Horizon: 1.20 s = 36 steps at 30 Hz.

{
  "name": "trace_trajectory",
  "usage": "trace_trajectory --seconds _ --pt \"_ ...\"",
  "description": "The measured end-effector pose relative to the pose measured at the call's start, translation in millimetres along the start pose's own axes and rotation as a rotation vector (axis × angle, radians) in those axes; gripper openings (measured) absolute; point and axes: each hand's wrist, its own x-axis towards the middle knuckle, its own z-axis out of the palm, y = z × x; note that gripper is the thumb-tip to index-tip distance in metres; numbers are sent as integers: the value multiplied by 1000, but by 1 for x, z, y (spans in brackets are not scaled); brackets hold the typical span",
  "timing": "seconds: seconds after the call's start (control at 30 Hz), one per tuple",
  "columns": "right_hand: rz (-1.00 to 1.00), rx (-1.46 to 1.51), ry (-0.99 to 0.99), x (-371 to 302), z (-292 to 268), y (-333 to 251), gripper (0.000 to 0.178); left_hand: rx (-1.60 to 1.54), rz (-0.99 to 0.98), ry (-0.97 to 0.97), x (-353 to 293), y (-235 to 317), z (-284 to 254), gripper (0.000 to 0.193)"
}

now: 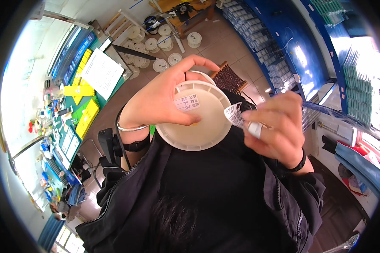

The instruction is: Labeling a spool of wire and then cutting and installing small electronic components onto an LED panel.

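A white plastic spool (pixel 207 137) with a ribbed round rim is held up in front of my chest, its flat end facing me. My left hand (pixel 166 95) grips it from the left, fingers curled over the far edge and thumb pressed on the face. Beside that thumb, a small handwritten white label (pixel 187 102) lies on the spool's face. At the spool's right edge, my right hand (pixel 276 128) is closed on a curled white printed sticker (pixel 234 114). The sticker reaches the rim; whether it is stuck there I cannot tell. A white band (pixel 254 129) wraps one right finger.
Several white spools (pixel 164 42) stand on the tiled floor ahead, near a wooden bench (pixel 198 17). To the left is a cluttered green worktable (pixel 78 126) with yellow trays and a paper sheet. Blue shelving (pixel 299 46) stacked with parts is on the right. A woven stool (pixel 229 78) stands beyond the spool.
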Motion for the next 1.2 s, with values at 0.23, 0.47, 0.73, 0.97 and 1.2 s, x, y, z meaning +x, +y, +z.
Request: trace_trajectory --seconds 0.23,0.47,0.73,0.97,1.2 --pt "-287 -300 84 -11 26 -15 15 54 62 -17 3 -3 0 87" --pt "-208 -322 -142 -11 38 -17 24 54 30 -17 1 -2 0 85" --pt "31 -42 -294 -7 28 -8 52 27 44 -8 0 -6 -7 88" --pt "126 -49 -279 -2 36 2 58 58 37 26 -1 -9 -10 93" --pt "37 321 -371 -5 27 1 43 -29 -2 33 -2 -10 -9 97"
